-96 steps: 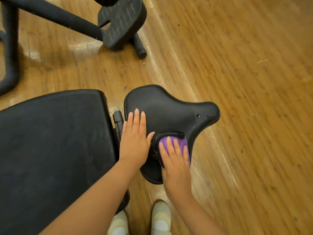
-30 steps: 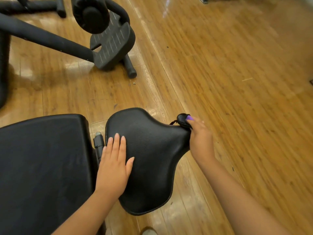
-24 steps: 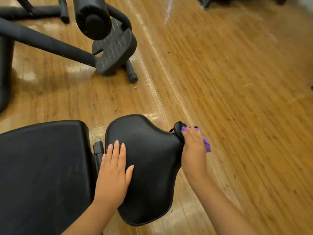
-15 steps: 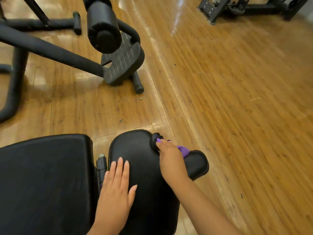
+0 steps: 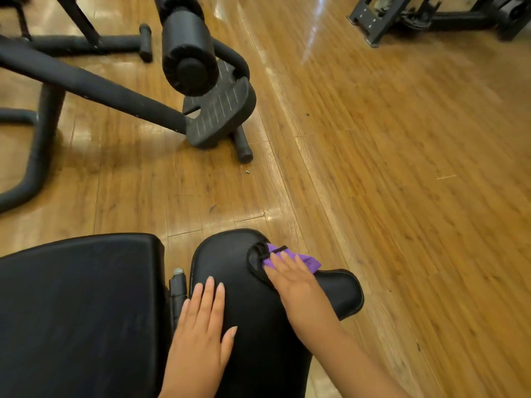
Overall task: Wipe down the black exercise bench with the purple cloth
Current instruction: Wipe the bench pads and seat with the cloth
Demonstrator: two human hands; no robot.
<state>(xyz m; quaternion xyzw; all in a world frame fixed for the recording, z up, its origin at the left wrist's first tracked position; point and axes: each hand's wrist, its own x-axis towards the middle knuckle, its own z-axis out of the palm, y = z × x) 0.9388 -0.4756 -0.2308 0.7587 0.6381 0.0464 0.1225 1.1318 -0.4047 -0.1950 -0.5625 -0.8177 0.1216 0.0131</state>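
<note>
The black exercise bench fills the lower left: a wide back pad (image 5: 77,308) and, right of a narrow gap, a smaller seat pad (image 5: 230,262) with a lobe jutting right. My left hand (image 5: 201,337) lies flat on the seat pad, fingers straight and pointing away from me. My right hand (image 5: 293,278) presses the purple cloth (image 5: 307,261) onto the seat pad's far right edge, fingers extended over it. A black trim or strap of the cloth (image 5: 255,258) shows beside my fingertips. Most of the cloth is hidden under my hand.
A black machine frame with a foam roller (image 5: 186,53) and a ribbed foot plate (image 5: 221,113) stands on the wooden floor (image 5: 402,168) beyond the bench. More dark equipment (image 5: 431,12) sits at the top right. A metal adjuster pin (image 5: 178,282) shows in the gap between pads.
My right hand slid the cloth from the seat pad's right tip back across its far edge toward the middle. The camera tilted up, showing more floor. My left hand stayed flat on the pad.
</note>
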